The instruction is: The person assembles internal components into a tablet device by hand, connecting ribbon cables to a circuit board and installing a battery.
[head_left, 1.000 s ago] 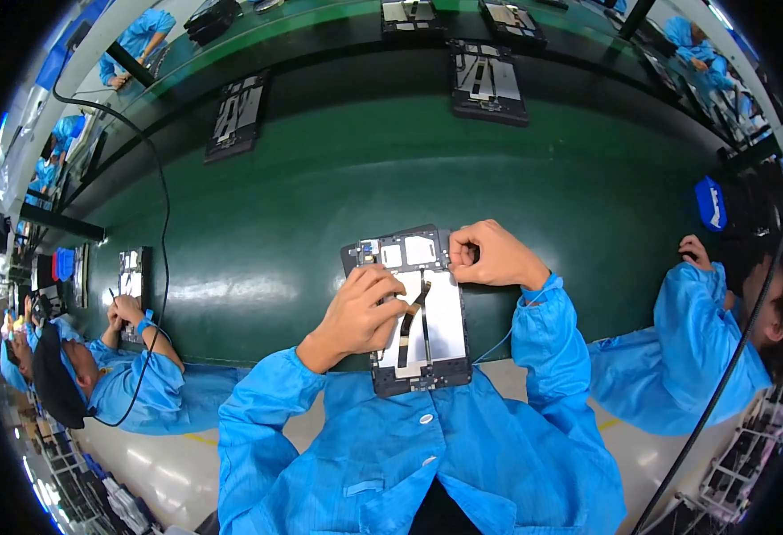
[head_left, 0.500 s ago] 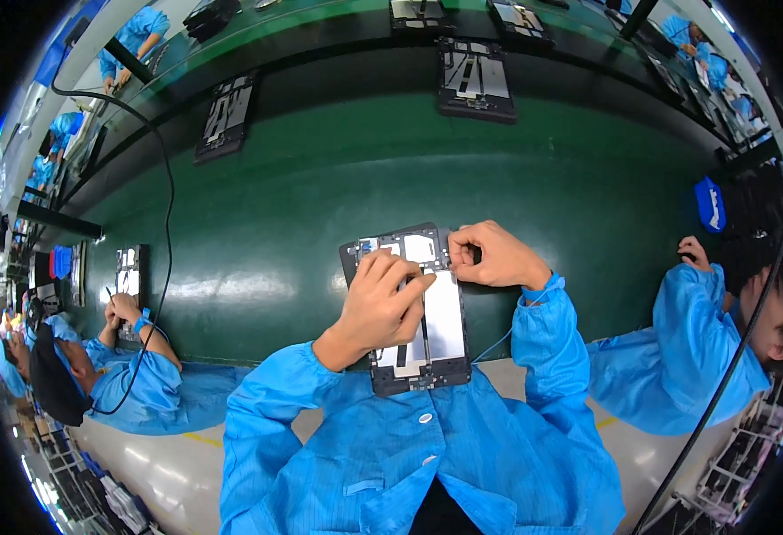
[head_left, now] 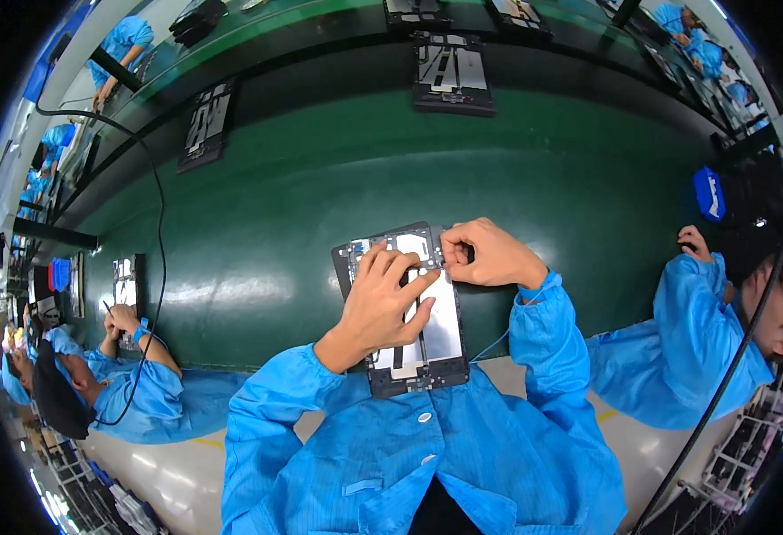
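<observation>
An opened tablet (head_left: 442, 328), its inner boards and silvery battery panel bare, lies at the table's near edge, tilted slightly. My left hand (head_left: 375, 303) rests across its upper left part, fingers apart, with the index fingertip near the upper right area and the thumb above the panel. At the tablet's upper right edge, my right hand (head_left: 489, 254) is closed in a pinch, thumb and index finger together. Whatever sits between those fingertips is too small or hidden to make out. A thin blue cord runs from the right cuff.
Other opened tablets lie far off: one (head_left: 452, 76) beyond mine, another (head_left: 204, 127) at the far left. Co-workers in blue sit on both sides, one handling a tablet (head_left: 127, 281). A blue container (head_left: 709, 193) stands at the right. Black cables (head_left: 161, 205) hang at the left and right.
My view has shifted a little, so the far tablets sit more to the left. Both hands stay at the tablet; the left fingers have spread slightly and the right hand keeps its pinch.
</observation>
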Available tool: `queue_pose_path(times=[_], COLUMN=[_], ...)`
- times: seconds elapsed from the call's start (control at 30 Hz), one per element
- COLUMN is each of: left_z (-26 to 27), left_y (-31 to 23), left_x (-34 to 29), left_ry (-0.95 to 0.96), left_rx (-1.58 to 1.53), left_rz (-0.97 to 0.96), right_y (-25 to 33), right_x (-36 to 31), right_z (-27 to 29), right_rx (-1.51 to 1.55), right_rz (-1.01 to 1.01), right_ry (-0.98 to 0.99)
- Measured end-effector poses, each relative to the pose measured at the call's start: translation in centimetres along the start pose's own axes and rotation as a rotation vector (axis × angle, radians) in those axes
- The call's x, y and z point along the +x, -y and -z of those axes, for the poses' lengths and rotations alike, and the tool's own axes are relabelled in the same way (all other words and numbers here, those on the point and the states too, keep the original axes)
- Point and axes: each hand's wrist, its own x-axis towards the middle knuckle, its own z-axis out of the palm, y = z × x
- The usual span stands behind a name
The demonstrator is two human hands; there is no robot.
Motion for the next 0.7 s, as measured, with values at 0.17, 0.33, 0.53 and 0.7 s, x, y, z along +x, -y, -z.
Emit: queue_pose_path(times=[0.17,0.33,0.53,0.7], left_z=[-0.17,-0.22,-0.01,-0.17], left_y=[0.18,0.17,0.14,0.07], left_x=[-0.09,-0.15,-0.25,-0.34], left_ry=[0.000,0.007,0.020,-0.001], left_rx=[-0.012,-0.024,-0.046,-0.017], left_rz=[0.004,0.007,-0.020,-0.030], right_y=[-0.14,-0.45,0.33,0.23], right_x=[0.07,-0.03,-0.21,-0.19], right_z=[0.00,-0.13,-0.04,0.01], right_rx=[0.000,-0.028,0.003,0.008], right_rz=[0.003,0.025,-0.001,-0.011], right_ry=[0.000,-0.017,-0.019,-0.008])
